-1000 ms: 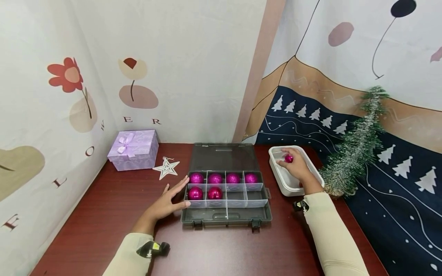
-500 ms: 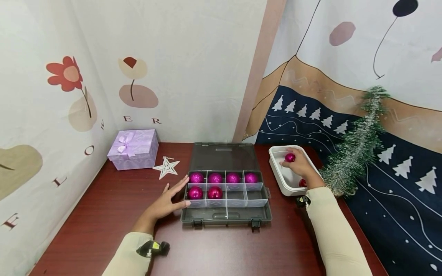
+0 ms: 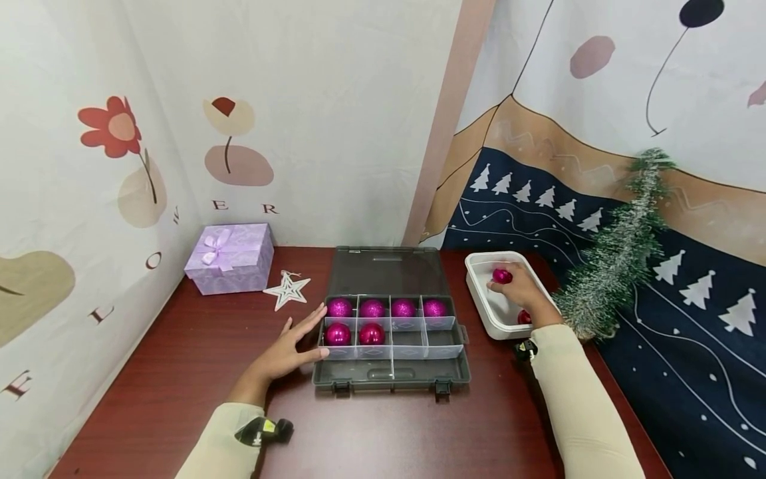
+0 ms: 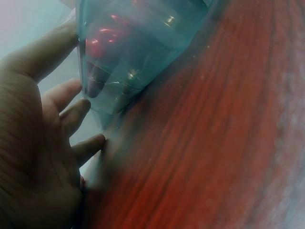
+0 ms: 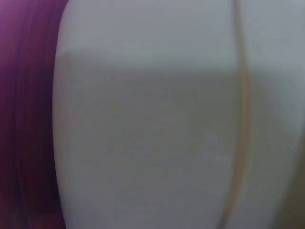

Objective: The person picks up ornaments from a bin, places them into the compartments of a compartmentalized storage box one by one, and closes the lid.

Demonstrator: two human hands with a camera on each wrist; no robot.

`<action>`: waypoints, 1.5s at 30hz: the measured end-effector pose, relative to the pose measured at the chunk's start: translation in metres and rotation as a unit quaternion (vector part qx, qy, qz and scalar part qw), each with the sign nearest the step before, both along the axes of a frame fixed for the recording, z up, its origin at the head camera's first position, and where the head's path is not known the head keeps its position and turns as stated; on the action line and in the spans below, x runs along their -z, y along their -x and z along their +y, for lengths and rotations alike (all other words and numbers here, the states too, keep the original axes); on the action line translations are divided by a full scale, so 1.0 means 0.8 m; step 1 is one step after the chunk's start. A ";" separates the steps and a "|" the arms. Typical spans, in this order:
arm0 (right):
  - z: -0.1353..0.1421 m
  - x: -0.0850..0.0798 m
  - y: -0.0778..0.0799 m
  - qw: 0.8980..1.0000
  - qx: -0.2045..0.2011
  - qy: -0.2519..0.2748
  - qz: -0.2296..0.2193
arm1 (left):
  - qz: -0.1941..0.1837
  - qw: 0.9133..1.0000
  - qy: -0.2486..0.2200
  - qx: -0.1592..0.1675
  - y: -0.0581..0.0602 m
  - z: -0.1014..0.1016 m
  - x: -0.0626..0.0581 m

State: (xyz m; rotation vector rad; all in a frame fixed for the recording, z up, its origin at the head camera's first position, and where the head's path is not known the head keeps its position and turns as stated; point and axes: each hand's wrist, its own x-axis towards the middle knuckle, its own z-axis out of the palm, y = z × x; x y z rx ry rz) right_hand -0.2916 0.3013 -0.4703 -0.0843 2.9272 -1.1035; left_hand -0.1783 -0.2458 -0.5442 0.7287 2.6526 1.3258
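Pinched in the right hand (image 3: 523, 293): a shiny pink Christmas ball (image 3: 501, 275), round every way, in or just over the long white tub (image 3: 481, 309) near the back right corner of the worktop (image 3: 371, 439). At the left edge of the wide gray divider box (image 3: 419, 370), with lid (image 3: 387, 274) laid toward the back edge: the left hand (image 3: 288, 351), with fingers spread and nothing held. Between box and tub: a strip of open worktop.

Lilac box (image 3: 230, 262), star (image 3: 287, 291), tinsel tree (image 3: 619, 253)

Glossy wood-grained tabletop (image 3: 407, 439); smooth see-through plastic case (image 3: 359, 370); smooth plastic tub (image 3: 487, 318); baubles (image 3: 372, 309) shiny or glittery; bristly tinsel tree (image 3: 625, 246).
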 end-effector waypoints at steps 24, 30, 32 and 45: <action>0.001 0.004 0.001 0.998 -0.006 -0.061 0.006 | 0.007 1.000 0.001 0.001 0.003 -0.001 0.001; 0.003 -0.001 -0.003 0.998 0.003 -0.059 -0.010 | 0.009 1.000 0.002 0.003 0.002 -0.002 0.003; 0.003 -0.004 -0.007 0.999 0.007 -0.050 -0.003 | 0.009 1.000 0.003 0.002 0.002 -0.002 0.003; -0.006 -0.018 -0.047 0.995 0.041 0.037 0.081 | 0.009 1.000 0.005 0.001 0.002 -0.002 0.004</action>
